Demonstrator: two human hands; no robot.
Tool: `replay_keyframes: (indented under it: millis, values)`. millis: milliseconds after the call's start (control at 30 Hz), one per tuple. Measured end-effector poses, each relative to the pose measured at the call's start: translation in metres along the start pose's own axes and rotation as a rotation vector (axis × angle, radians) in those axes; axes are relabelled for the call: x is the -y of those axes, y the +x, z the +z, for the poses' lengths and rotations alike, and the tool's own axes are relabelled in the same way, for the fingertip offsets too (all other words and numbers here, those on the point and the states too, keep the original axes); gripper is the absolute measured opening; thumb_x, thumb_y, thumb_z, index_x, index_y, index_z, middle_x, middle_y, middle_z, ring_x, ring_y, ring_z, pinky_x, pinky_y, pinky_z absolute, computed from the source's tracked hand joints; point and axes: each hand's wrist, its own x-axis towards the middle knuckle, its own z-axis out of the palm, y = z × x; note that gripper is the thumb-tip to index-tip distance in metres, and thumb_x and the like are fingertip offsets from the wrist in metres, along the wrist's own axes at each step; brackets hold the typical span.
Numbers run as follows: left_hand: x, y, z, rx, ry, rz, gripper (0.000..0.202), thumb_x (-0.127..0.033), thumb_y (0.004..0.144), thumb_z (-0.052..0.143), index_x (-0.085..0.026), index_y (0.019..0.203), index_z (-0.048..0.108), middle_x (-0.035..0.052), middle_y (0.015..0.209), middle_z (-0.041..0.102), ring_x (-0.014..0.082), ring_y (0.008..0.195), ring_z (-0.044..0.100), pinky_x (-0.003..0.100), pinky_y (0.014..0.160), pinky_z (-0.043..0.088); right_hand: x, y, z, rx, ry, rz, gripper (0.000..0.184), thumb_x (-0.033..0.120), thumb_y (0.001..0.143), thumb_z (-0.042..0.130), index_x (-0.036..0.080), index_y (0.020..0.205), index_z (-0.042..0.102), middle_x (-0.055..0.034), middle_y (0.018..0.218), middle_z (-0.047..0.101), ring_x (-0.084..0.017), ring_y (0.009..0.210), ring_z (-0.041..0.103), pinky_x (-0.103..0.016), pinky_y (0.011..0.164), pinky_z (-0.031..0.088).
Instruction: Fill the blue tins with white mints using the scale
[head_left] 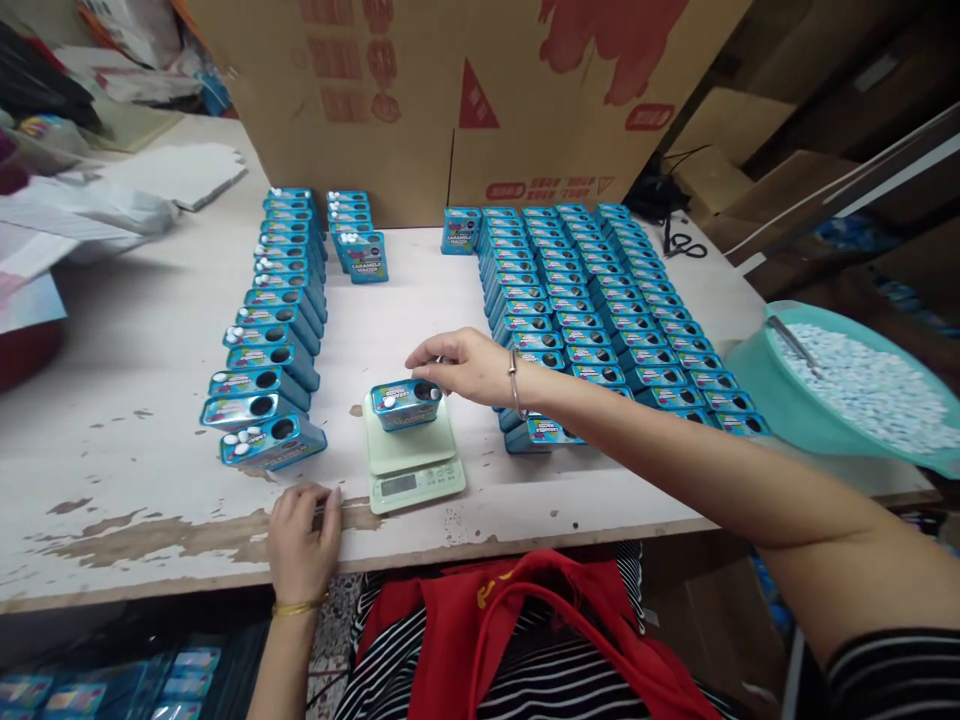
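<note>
Fingers of right hand [465, 366] seemingly pinch tin [406, 402] on scale [412, 462], tin rows [600, 310] flanking.

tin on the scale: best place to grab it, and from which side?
Grip the tin across its two long flat side walls, coming from above. It lies flat on the scale, top hole upward, sides unobstructed. The right hand already reaches over its far right end, so the near end is probably freest.

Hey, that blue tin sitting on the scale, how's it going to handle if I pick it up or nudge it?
The tin looks rigid and boxy, so it should probably keep its shape and not roll. Its glossy surface may be a bit slippery. It lies flat on the scale under the right hand, so tipping seems unlikely, though a nudge might slide it off the smooth platform.
</note>
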Motion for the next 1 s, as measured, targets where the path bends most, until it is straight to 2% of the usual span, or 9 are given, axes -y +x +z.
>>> replay_keyframes:
  millis: [133,267,433,500,567,700,867,1000]
  values:
    - [0.000,0.000,0.000,-0.004,-0.004,0.004,0.011,-0.027,0.087,0.053,-0.018,0.080,0.053,0.0050,0.081,0.055,0.0188,0.081,0.052,0.033,0.075,0.042,-0.002,0.000,0.002,0.023,0.112,0.039,0.014,0.008,0.081,0.056,0.007,0.089,0.067,-0.0003,0.068,0.063,-0.004,0.052,0.047,-0.018,0.052,0.040]
    - [0.000,-0.001,0.000,0.000,-0.001,-0.019,0.011,-0.028,0.086,0.053,-0.018,0.080,0.053,0.0053,0.082,0.056,0.0192,0.082,0.052,0.034,0.076,0.042,-0.002,-0.002,0.002,0.023,0.328,0.073,0.014,0.005,0.081,0.053,0.009,0.088,0.064,0.0006,0.068,0.062,-0.004,0.048,0.044,-0.017,0.049,0.037]
    - [0.000,-0.001,0.000,0.008,-0.002,-0.012,0.012,-0.027,0.087,0.052,-0.018,0.079,0.053,0.0048,0.080,0.055,0.0185,0.080,0.052,0.033,0.075,0.041,-0.002,-0.014,-0.014,-0.089,0.719,0.209,0.010,0.016,0.087,0.052,0.011,0.086,0.061,0.0001,0.067,0.058,-0.003,0.048,0.042,-0.014,0.042,0.033]
    - [-0.001,-0.001,0.000,0.004,0.002,-0.006,0.012,-0.026,0.087,0.053,-0.018,0.079,0.053,0.0046,0.080,0.055,0.0184,0.080,0.051,0.032,0.075,0.041,-0.007,-0.022,-0.024,-0.147,0.847,0.291,0.010,0.017,0.088,0.052,0.011,0.086,0.060,-0.0011,0.070,0.058,-0.003,0.052,0.046,-0.012,0.044,0.036]
    - [-0.001,-0.001,0.001,-0.004,0.006,-0.002,0.011,-0.026,0.087,0.053,-0.018,0.079,0.053,0.0045,0.080,0.054,0.0183,0.080,0.051,0.032,0.075,0.041,-0.014,-0.031,-0.031,-0.189,0.933,0.346,0.008,0.011,0.087,0.052,0.011,0.088,0.060,-0.0024,0.073,0.059,-0.004,0.057,0.050,-0.012,0.048,0.041]
    - [-0.001,-0.001,0.002,0.002,0.004,-0.009,0.012,-0.027,0.087,0.053,-0.018,0.079,0.052,0.0046,0.080,0.054,0.0182,0.080,0.051,0.032,0.076,0.041,-0.030,-0.051,-0.032,-0.204,0.973,0.378,0.018,0.001,0.081,0.050,0.011,0.092,0.060,-0.0035,0.076,0.060,-0.006,0.061,0.053,-0.013,0.052,0.045]
    - [-0.001,-0.002,0.001,0.024,0.000,-0.031,0.014,-0.028,0.087,0.052,-0.018,0.077,0.052,0.0048,0.079,0.055,0.0187,0.081,0.051,0.032,0.076,0.041,-0.035,-0.068,-0.023,-0.139,0.929,0.426,0.007,0.014,0.086,0.055,0.013,0.088,0.061,-0.0012,0.072,0.056,-0.005,0.058,0.052,-0.013,0.052,0.044]
    - [-0.002,-0.001,0.000,0.031,-0.002,-0.054,0.014,-0.029,0.087,0.052,-0.019,0.077,0.052,0.0050,0.079,0.055,0.0190,0.080,0.051,0.033,0.076,0.041,-0.034,-0.065,-0.017,-0.132,0.878,0.399,0.008,0.020,0.085,0.057,0.013,0.088,0.061,-0.0009,0.072,0.056,-0.005,0.056,0.050,-0.014,0.049,0.040]
